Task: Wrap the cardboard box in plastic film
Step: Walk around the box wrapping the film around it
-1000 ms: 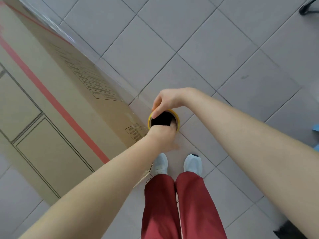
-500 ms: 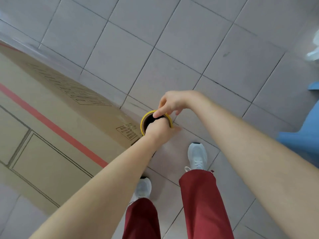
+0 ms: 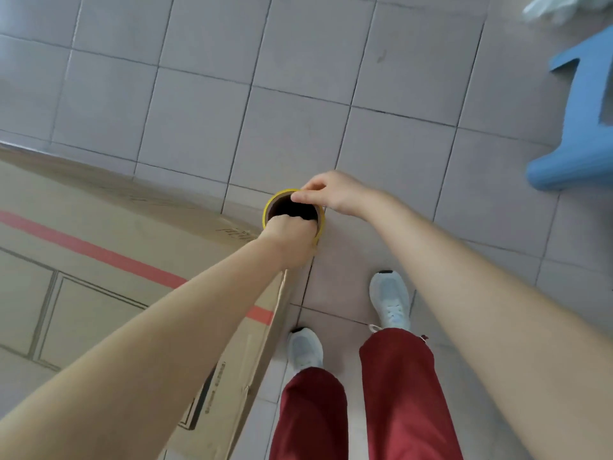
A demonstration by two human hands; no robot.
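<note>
Cardboard fills the left side of the view: the cardboard box [image 3: 99,267], large and brown, is seen from above, printed with a red stripe and black line drawings, and its near vertical corner is found just left of the person's feet. The roll of film [image 3: 267,210], a brown tube with a yellow rim, is held upright right at that corner, level with the box's top edge, its open end turned toward the camera. The left hand [image 3: 288,239] is closed on the near side of the roll: its fingers are tucked down into the dark core, while the back of the hand lies over the rim. The right hand [image 3: 333,194] is clasped on the far side, its fingers curled over the rim and one fingertip hooked into the opening. The roll is thus grasped by both hands from opposite sides. The film itself can hardly be made out; a pale glossy band is seen along the far top edge of the box, but whether it is film cannot be told. Below the arms, dark red trousers [image 3: 398,393] are seen above the grey tiled floor [image 3: 298,94], with the white left shoe [image 3: 305,348] just beside the box's corner and the white right shoe [image 3: 389,300] set further forward. A blue plastic stool [image 3: 577,127] is placed well apart at the right edge, and something pale and crumpled is glimpsed in the top right corner, too blurred to be named.
</note>
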